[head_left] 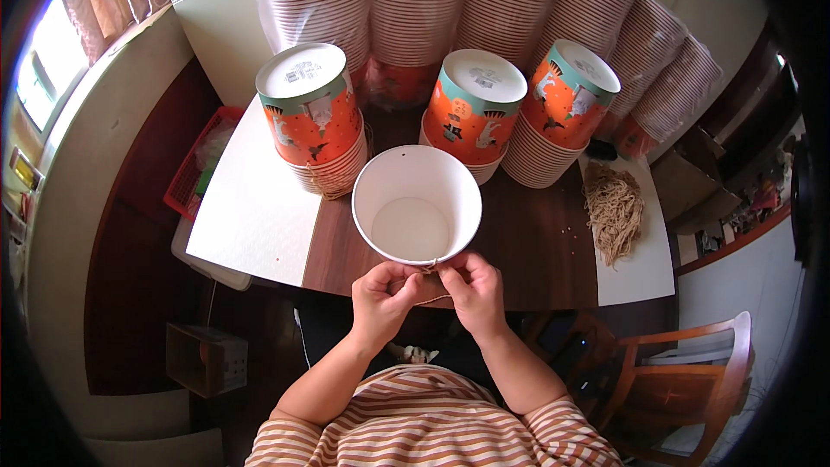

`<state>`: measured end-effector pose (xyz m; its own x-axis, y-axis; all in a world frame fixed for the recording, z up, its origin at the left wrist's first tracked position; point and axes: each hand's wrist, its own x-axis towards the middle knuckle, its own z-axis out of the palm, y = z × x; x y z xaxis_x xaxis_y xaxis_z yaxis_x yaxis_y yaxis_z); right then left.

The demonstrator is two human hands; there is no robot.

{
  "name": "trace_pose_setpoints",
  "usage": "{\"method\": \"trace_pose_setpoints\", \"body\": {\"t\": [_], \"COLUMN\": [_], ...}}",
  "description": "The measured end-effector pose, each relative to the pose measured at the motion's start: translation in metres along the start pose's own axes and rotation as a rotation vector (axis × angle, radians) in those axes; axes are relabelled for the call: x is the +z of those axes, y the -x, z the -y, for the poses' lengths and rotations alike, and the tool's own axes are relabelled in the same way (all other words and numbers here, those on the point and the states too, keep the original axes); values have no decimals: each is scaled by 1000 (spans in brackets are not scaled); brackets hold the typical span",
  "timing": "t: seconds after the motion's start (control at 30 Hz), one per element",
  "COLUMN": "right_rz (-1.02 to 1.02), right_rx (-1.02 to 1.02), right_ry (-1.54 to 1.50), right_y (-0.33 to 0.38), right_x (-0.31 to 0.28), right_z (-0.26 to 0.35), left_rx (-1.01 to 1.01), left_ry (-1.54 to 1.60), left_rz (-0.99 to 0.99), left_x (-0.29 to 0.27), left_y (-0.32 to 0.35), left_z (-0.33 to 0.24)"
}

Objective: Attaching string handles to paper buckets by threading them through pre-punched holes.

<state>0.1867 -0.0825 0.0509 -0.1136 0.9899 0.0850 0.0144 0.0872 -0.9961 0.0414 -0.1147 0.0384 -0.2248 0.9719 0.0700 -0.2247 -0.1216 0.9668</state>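
A round white paper bucket [415, 177] with a rolled rim stands mouth up, over the near part of the dark brown and white desk [536, 268], directly in front of the person. A small hole shows in its far wall, just below the rim. A thin beige twisted-fibre cord [432, 300] sits at the near rim and trails in a curve below it.

The left hand [381, 296] has its grip closed on the cord, thumb against curled fingers, just left of where the cord meets the rim. The right hand [471, 294] pinches the cord between thumb and forefinger at the right of that spot; the fingers hide the exact contact.

Behind the bucket are three upside-down stacks of paper buckets with orange printed sides and teal bands: a left stack [316, 125], with loops of cord hanging at its lower side, a middle stack [471, 112] and a right stack [562, 104]. A tangled bundle of beige cord [613, 212] lies on the white right end of the desk.
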Motion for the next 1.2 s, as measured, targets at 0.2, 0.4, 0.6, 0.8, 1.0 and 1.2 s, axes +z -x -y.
{"method": "trace_pose_setpoints", "body": {"t": [0.2,0.4,0.6,0.8,1.0,1.2], "right_rz": [38,170,104,99,53,49], "right_rx": [93,340,308,228,150,109], "right_ry": [-177,-459,-536,-426,-346,-288], "right_y": [1,2,-1,-2,-3,-3], "right_x": [-3,2,3,2,4,4], "right_z": [0,6,-10,-7,-8,-4], "left_rx": [-55,-58,-103,-149,-157,-183], "left_ry": [43,46,132,255,281,327], "left_rz": [-4,-13,-6,-11,-9,-2], "left_x": [-1,0,-1,2,2,3], "left_y": [0,-1,-3,-4,-4,-3], "left_z": [2,6,12,12,12,11]}}
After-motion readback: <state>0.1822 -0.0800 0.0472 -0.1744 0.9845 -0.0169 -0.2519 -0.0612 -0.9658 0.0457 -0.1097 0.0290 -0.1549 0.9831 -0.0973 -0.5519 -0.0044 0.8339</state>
